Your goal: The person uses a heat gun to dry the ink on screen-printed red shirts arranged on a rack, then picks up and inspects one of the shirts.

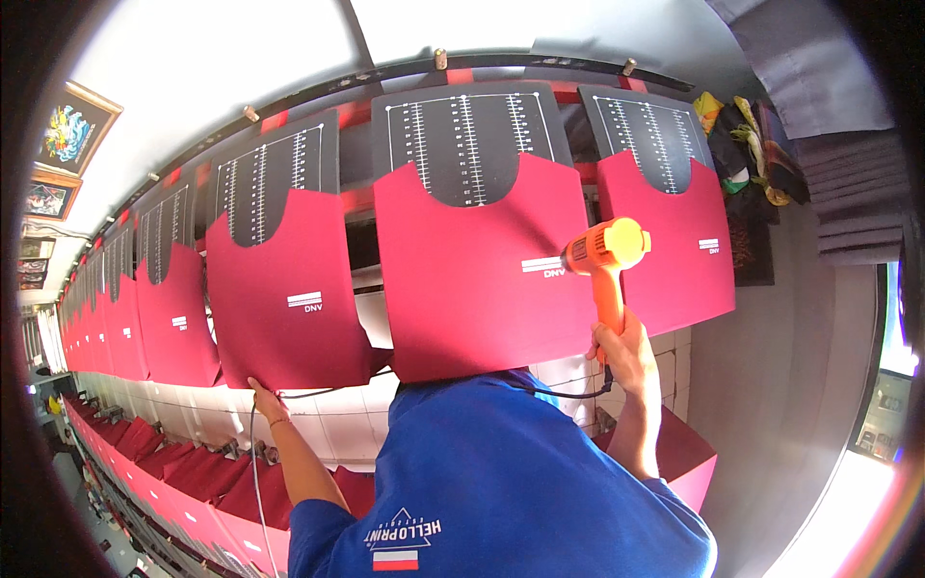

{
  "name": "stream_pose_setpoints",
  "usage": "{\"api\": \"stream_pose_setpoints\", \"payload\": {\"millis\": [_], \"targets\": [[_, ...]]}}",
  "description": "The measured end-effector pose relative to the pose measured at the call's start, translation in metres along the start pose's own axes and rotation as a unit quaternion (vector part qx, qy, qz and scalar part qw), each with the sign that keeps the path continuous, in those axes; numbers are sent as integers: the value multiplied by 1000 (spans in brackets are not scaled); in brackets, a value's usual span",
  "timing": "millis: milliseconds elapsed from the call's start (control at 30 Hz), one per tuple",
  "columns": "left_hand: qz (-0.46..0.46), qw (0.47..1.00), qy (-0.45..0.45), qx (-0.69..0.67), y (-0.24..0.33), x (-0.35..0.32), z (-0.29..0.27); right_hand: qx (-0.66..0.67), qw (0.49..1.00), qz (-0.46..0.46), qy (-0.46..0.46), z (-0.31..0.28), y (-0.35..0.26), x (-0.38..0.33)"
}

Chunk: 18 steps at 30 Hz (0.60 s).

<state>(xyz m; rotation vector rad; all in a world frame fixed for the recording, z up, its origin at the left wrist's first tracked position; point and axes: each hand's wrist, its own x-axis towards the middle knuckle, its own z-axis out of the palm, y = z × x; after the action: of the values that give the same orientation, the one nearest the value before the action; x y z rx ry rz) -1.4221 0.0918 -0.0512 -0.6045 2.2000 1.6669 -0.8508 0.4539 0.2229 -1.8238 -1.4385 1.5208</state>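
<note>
My right hand (pixel 626 352) grips the handle of an orange heat gun (pixel 617 246). Its dark nozzle points left, close to the small white print (pixel 540 266) on a red shirt piece (pixel 472 299). That fabric lies on a black printing board (pixel 472 144) with white ruler marks, whose upper end stays bare. Off to the left, my left hand (pixel 267 401) is at the lower edge of the neighbouring red shirt piece (pixel 275 299). A thin cord (pixel 256 472) runs through its closed fingers, though they are small in view. More black cord hangs from the gun's handle.
Further boards with red pieces (pixel 176 318) line up to the left, and one more (pixel 674 250) stands at the right. A second row of red pieces (pixel 212 472) lies behind me at lower left. Cloths (pixel 747 144) hang by the right wall, near a grey curtain (pixel 853 193).
</note>
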Motion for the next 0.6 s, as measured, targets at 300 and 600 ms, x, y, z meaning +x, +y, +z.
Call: {"api": "stream_pose_setpoints", "payload": {"millis": [300,600], "targets": [[9,993,93,-70,36,51,-56,6,999,21,-50,74,-25,-11],[86,985,152,-9,137,220,-130,47,965,19,-258,297,-88,-60]]}}
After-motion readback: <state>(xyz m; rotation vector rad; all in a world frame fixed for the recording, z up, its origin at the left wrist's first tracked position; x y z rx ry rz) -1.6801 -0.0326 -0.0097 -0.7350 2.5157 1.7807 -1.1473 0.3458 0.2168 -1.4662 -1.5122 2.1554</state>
